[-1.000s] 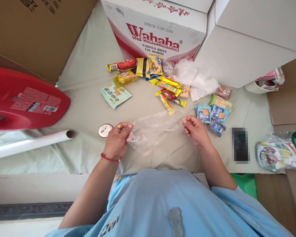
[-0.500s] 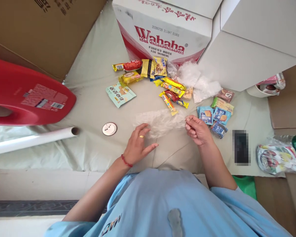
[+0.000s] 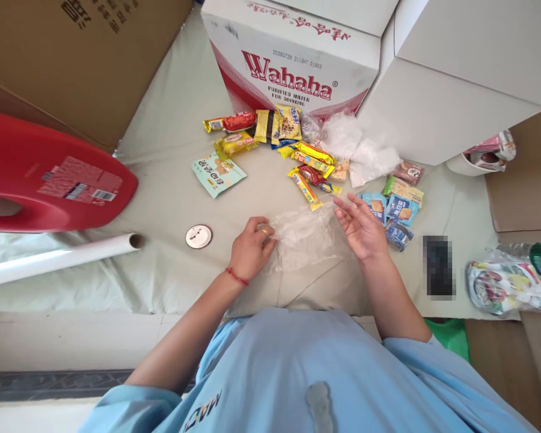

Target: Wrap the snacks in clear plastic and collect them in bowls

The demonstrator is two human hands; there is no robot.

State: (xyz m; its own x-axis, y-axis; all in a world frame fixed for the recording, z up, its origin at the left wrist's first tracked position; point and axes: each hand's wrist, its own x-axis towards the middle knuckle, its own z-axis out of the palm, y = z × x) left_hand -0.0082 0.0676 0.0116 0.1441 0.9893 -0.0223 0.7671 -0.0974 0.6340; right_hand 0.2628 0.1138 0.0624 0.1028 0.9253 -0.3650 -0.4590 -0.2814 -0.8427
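A clear plastic bag (image 3: 304, 237) lies crumpled between my two hands on the cloth-covered table. My left hand (image 3: 253, 248), with a ring and a red bracelet, has its fingers closed on the bag's left edge. At the bag's right end my right hand (image 3: 360, 228) is open, fingers spread and palm partly turned up. Just beyond the bag sits a loose group of yellow and red snack packets (image 3: 313, 159). Blue snack packets (image 3: 401, 207) lie right of my right hand. A round pin badge (image 3: 199, 236) rests face down to the left of my left hand.
A Wahaha water carton (image 3: 293, 66) and white boxes (image 3: 451, 78) stand at the back. Crumpled white plastic (image 3: 365, 150) lies before them. A red jug (image 3: 49, 174) and a white roll (image 3: 63, 258) are at left. A light green packet (image 3: 217, 174) and a blurred dark object (image 3: 439, 267) also lie there.
My left hand has closed from spread fingers onto the bag's left edge. My right hand has gone from a pinch on the bag to open fingers. The bag has spread out nearer to me.
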